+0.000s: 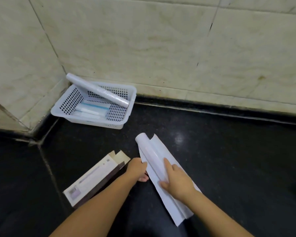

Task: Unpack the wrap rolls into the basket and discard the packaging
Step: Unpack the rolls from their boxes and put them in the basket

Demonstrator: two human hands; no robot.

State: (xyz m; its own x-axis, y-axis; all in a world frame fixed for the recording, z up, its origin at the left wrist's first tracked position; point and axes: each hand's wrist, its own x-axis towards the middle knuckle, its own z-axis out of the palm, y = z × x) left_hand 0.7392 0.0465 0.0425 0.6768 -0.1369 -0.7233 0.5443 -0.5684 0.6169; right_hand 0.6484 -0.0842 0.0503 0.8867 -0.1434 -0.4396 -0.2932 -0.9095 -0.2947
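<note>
A white wrap roll (148, 147) lies in an unfolded white paper wrapper (171, 204) above the dark counter. My left hand (138, 167) grips the wrapper's left edge. My right hand (176, 183) rests on the roll, index finger stretched along it and thumb on the paper. A white perforated basket (67, 101) stands in the back-left corner. One clear-wrapped roll (96, 89) leans across its rim, and several more rolls (92, 109) lie inside. An opened cardboard box (94, 177) lies left of my left forearm, its end flaps apart.
The dark stone counter (220, 159) meets beige tiled walls (161, 48) behind and to the left, forming a corner behind the basket. A seam in the counter runs from that corner toward the front.
</note>
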